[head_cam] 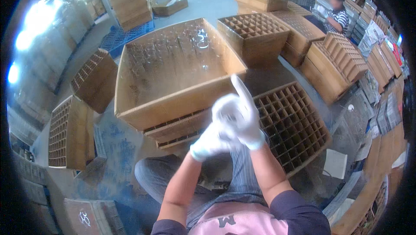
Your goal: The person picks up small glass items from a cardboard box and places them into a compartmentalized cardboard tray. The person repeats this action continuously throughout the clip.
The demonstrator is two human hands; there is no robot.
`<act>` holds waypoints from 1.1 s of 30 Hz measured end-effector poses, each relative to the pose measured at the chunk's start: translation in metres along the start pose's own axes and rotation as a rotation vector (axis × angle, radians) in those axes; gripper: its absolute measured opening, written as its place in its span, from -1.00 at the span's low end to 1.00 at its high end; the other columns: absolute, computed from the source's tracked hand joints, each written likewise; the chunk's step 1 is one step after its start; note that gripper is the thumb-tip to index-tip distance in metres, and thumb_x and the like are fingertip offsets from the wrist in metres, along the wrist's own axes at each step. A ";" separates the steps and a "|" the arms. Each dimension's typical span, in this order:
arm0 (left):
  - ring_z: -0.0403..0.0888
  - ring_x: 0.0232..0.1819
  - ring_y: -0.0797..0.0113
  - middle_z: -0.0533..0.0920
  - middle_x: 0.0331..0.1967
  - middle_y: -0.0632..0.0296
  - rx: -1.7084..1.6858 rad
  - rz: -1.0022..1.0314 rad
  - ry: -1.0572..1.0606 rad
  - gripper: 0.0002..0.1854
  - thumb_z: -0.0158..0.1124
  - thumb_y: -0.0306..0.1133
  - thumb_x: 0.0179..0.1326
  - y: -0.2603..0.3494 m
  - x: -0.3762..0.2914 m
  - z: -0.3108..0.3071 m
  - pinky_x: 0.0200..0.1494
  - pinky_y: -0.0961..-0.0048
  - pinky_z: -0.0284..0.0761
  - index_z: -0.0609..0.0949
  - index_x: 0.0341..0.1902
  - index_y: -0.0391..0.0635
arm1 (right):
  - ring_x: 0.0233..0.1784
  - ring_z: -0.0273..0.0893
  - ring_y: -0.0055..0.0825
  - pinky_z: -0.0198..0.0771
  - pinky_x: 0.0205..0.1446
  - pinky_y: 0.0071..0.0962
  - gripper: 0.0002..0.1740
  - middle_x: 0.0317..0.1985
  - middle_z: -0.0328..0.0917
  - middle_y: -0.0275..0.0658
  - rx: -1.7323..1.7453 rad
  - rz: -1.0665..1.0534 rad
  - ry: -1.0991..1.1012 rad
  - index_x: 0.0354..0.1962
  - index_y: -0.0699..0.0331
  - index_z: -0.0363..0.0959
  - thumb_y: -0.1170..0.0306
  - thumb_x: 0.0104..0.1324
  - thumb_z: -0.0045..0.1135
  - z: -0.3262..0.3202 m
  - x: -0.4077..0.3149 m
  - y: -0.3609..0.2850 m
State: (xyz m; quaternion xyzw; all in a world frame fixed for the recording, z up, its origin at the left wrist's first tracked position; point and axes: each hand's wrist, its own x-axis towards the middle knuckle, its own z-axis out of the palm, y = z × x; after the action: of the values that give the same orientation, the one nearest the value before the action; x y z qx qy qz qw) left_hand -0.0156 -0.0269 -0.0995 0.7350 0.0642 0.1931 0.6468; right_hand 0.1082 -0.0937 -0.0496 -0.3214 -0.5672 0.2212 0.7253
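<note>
In white gloves, my hands meet in front of my lap, both blurred. My left hand (pixel 209 140) is below and to the left, its fingers curled upward. My right hand (pixel 252 124) presses against it, with one long finger pointing up toward the near right corner of a large open carton (pixel 182 97). Between the gloves a greyish, glassy patch shows, but blur hides whether it is a glass. Clear drinking glasses (pixel 169 45) stand in rows along the far side of the carton. Right of my hands lies a box with a cardboard divider grid (pixel 289 124).
Divider-filled cartons stand at left (pixel 70 134) and beyond the large carton (pixel 253 36). More divider sections (pixel 344 56) rest on a box at right. A person (pixel 338 15) in a striped top sits at the far right. A blue pallet (pixel 126 36) lies under stacked cartons.
</note>
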 end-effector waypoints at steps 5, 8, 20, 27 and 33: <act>0.59 0.17 0.37 0.63 0.16 0.19 -0.212 -0.225 0.041 -0.13 0.69 -0.33 0.05 -0.017 -0.012 -0.002 0.22 0.36 0.57 0.42 0.42 -0.20 | -0.19 0.68 -0.48 0.67 -0.03 -0.41 0.36 -0.16 0.68 -0.10 0.162 0.102 0.073 0.68 0.16 -0.41 0.59 0.17 0.44 0.005 0.000 0.018; 0.66 -0.13 0.41 0.67 -0.03 0.14 -0.201 -0.469 -0.151 -0.23 0.69 -0.23 0.08 -0.010 -0.020 0.002 -0.04 0.41 0.65 0.48 0.30 -0.19 | -0.22 0.69 -0.44 0.66 -0.13 -0.40 0.21 -0.13 0.67 -0.03 0.747 0.083 -0.166 0.68 0.07 -0.46 0.44 0.38 0.30 0.000 0.001 0.019; 0.68 -0.37 0.42 0.75 -0.27 0.08 0.088 -0.132 0.383 -0.42 0.37 -0.17 0.34 -0.013 -0.009 -0.017 -0.39 0.60 0.53 0.52 0.27 -0.35 | -0.07 0.76 -0.26 0.76 0.05 -0.18 -0.10 -0.06 0.68 -0.06 0.621 0.291 0.558 0.64 0.13 -0.18 0.36 0.53 0.18 -0.059 -0.031 0.080; 0.43 -0.52 0.68 0.68 -0.46 0.27 0.336 -0.091 0.480 -0.34 -0.11 0.10 0.65 -0.025 0.030 -0.033 -0.55 0.67 0.19 0.58 0.32 -0.30 | 0.04 0.76 -0.17 0.78 0.05 -0.09 -0.36 -0.09 0.70 -0.09 0.636 0.397 0.693 0.52 0.20 0.12 0.19 0.61 0.03 -0.144 -0.133 0.093; 0.71 0.03 0.33 0.59 0.36 0.05 1.110 0.027 0.690 -0.61 0.24 -0.24 0.49 -0.010 0.052 -0.191 0.13 0.40 0.61 0.66 0.35 0.12 | 0.10 0.68 -0.15 0.69 0.17 -0.16 -0.25 0.13 0.57 0.01 -0.185 0.825 1.302 0.58 0.21 0.06 0.29 0.55 0.14 -0.281 -0.270 0.061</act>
State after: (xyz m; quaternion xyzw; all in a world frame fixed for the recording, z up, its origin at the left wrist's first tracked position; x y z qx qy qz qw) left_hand -0.0364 0.1692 -0.0814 0.8562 0.3492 0.3642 0.1107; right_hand 0.3120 -0.2967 -0.3190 -0.6309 0.1224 0.1916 0.7418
